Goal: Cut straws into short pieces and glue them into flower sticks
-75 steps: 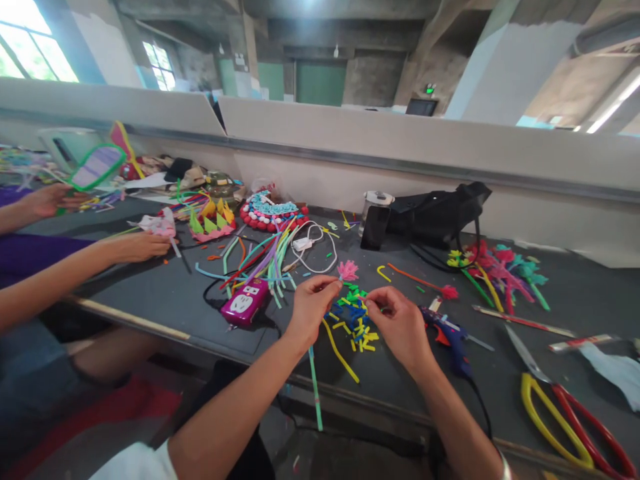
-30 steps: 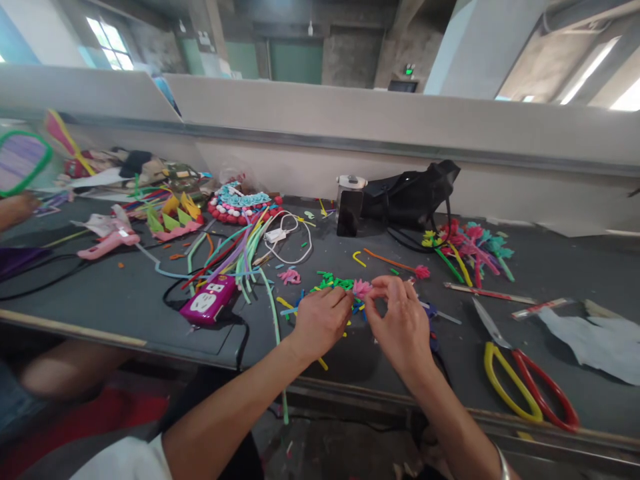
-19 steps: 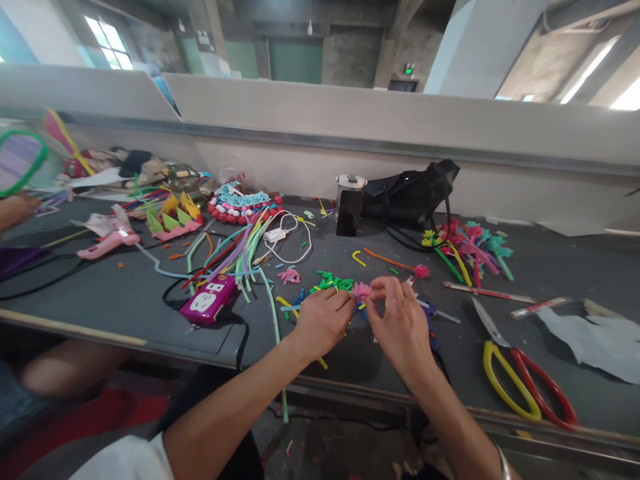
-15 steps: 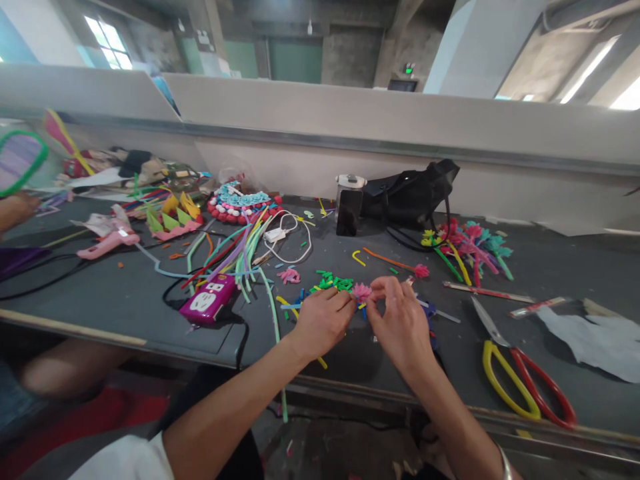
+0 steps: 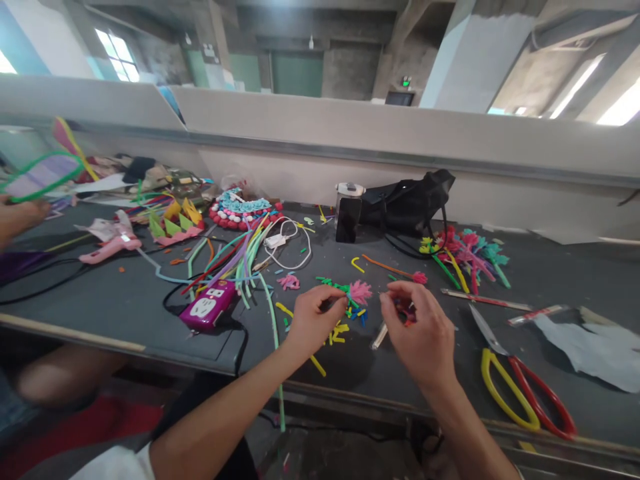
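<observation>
In the head view my left hand [image 5: 316, 319] is closed in a pinch on a pink pipe-cleaner flower [image 5: 360, 292], whose fringed head points right. My right hand [image 5: 424, 332] is apart from it, a short way to the right. Its thumb and forefinger are pressed together, and anything between them is too small to make out. Below the flower lie short cut pipe-cleaner pieces [image 5: 340, 333] in yellow, green and blue. A pink curled bundle [image 5: 289, 282] rests left of my left hand. Behind my right hand lies an orange stem with a red-pink tip [image 5: 419, 277].
Large scissors [image 5: 500, 353] lie open at the right, handles over the table edge. A purple power block [image 5: 207, 305], long pipe cleaners [image 5: 245, 267] and a pink glue gun [image 5: 111, 247] occupy the left. A phone [image 5: 349, 220] and black bag [image 5: 410, 203] stand behind. Another person's hand [image 5: 20, 217] holds a green-rimmed piece.
My hands have moved apart: the right has drawn away to the right, and the pink flower stays in my left. The other person's green-rimmed piece has tilted flatter.
</observation>
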The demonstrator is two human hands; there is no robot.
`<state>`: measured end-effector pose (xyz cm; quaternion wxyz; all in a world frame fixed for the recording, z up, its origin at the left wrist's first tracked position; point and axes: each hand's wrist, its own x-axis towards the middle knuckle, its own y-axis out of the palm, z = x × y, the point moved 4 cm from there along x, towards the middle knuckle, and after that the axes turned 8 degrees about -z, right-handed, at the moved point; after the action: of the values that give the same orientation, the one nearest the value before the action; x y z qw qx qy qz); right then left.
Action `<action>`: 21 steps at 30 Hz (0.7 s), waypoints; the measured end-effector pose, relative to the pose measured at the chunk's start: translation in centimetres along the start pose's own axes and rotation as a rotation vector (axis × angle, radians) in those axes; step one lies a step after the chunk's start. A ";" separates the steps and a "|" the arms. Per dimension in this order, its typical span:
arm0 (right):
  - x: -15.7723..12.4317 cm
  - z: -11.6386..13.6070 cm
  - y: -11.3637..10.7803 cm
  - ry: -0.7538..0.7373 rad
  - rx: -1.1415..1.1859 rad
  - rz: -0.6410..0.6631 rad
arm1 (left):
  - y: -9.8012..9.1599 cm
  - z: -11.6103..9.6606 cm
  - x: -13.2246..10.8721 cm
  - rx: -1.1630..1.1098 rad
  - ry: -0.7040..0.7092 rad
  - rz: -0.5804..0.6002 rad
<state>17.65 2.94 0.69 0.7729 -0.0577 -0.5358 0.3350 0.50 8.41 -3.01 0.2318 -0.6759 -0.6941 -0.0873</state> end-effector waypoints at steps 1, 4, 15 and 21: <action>0.0 0.0 -0.2 0.011 0.009 -0.017 | 0.0 0.1 0.0 -0.135 -0.150 0.006; -0.2 0.0 -0.1 0.037 0.051 -0.032 | 0.1 0.0 -0.1 -0.486 -0.479 0.035; -1.0 0.9 1.7 0.095 0.251 0.052 | 0.8 -0.2 -0.7 -0.824 -0.669 0.135; -1.5 1.1 2.2 0.153 0.329 0.091 | 0.3 -0.4 -0.7 -0.717 -0.586 -0.024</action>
<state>15.42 3.51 -1.07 0.7945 0.0199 -0.4100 0.4476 0.90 7.67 -3.02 -0.2234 -0.7014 -0.6642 -0.1298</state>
